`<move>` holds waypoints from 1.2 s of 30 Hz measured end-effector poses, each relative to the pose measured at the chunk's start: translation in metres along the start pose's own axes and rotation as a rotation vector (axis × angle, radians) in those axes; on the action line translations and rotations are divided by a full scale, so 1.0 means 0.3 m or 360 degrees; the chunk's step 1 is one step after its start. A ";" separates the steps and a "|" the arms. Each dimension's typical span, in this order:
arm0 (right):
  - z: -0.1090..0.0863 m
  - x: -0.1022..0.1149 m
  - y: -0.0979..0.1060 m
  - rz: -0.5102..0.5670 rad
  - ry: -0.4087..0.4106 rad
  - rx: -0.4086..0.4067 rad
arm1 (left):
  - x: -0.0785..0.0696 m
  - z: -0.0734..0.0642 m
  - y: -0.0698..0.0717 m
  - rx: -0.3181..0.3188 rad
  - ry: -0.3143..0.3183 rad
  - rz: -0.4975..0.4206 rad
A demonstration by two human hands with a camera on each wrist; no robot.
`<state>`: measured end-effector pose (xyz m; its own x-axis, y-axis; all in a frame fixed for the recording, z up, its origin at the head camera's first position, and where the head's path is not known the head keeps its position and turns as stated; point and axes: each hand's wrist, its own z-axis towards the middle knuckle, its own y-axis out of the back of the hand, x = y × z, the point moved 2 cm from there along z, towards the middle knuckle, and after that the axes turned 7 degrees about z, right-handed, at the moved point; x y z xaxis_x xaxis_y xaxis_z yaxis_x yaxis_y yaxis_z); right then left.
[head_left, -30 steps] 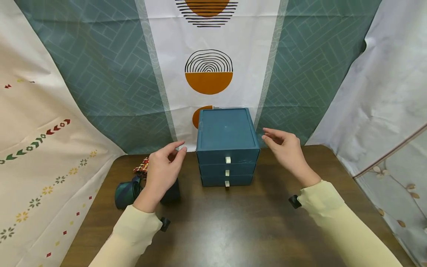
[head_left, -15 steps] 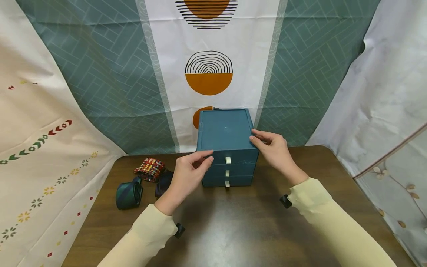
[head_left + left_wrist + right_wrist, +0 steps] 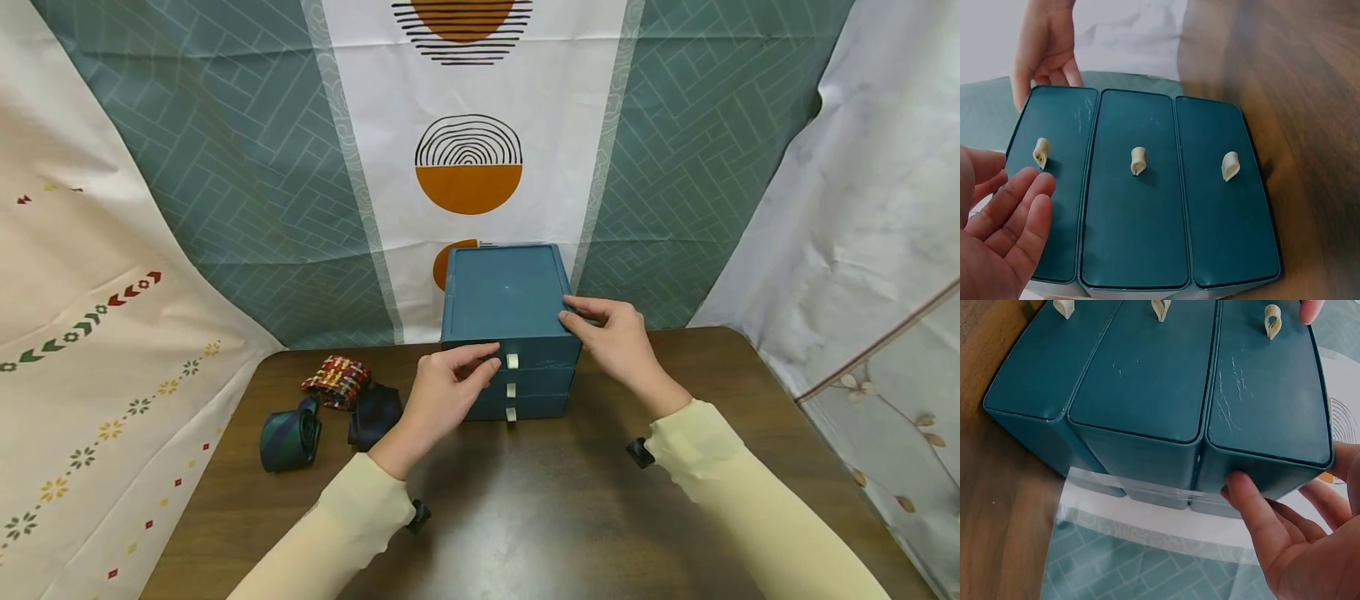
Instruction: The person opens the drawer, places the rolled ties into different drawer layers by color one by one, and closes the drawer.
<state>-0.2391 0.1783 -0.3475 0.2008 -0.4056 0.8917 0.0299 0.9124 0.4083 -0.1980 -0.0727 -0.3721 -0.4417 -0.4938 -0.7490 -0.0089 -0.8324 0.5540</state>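
Note:
A blue-green cabinet with three stacked drawers (image 3: pixel 506 287) stands against the back cloth, all drawers pushed in. Each front carries a cream loop tab; the top tab (image 3: pixel 512 361) is nearest my left hand (image 3: pixel 441 387). That hand hovers before the top drawer front, fingers loosely bent around nothing, fingertips apart from the tab (image 3: pixel 1041 153) in the left wrist view. My right hand (image 3: pixel 615 340) rests on the cabinet's upper right edge. In the right wrist view its thumb (image 3: pixel 1244 487) lies against the cabinet's side; its other fingertips are partly hidden.
Left of the cabinet lie several rolled neckties: one red and multicoloured (image 3: pixel 339 382), one green and navy striped (image 3: pixel 288 437), one dark navy (image 3: pixel 372 414). They sit on a brown wooden table (image 3: pixel 525 508). Patterned cloths (image 3: pixel 277 167) hang behind and at both sides.
My left hand has moved right from above the neckties to the front of the top drawer, uncovering the ties. My right hand has come leftward onto the cabinet's edge.

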 end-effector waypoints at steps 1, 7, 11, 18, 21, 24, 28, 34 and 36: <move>-0.002 -0.001 0.003 0.0007 -0.0013 -0.0004 | 0.000 0.002 -0.004 0.0004 0.0000 0.0000; -0.006 0.006 0.011 0.0025 -0.0027 0.0025 | 0.005 0.008 -0.024 0.0022 0.0018 -0.0003; -0.004 0.010 0.010 0.0020 -0.0026 0.0023 | 0.009 0.011 -0.041 0.0056 0.0045 -0.0023; 0.002 0.014 0.010 -0.0022 -0.0018 0.0011 | 0.006 0.019 -0.067 0.0080 0.0049 -0.0034; 0.007 0.013 0.012 -0.0047 0.0000 0.0026 | 0.005 0.024 -0.077 0.0091 0.0040 -0.0038; 0.014 0.012 0.013 -0.0072 0.0018 0.0051 | 0.008 0.027 -0.085 0.0107 0.0035 -0.0040; 0.022 0.009 0.018 -0.0108 0.0039 0.0086 | 0.013 0.034 -0.093 0.0118 0.0030 -0.0039; 0.033 0.008 0.023 -0.0201 0.0092 0.0103 | 0.021 0.041 -0.095 0.0106 0.0049 -0.0077; 0.034 0.008 0.023 -0.0226 0.0109 0.0100 | 0.024 0.041 -0.096 0.0104 0.0069 -0.0115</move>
<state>-0.2484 0.1830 -0.3405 0.2652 -0.5237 0.8096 0.0018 0.8399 0.5428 -0.2119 -0.0492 -0.3890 -0.3983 -0.4445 -0.8024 -0.0987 -0.8489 0.5192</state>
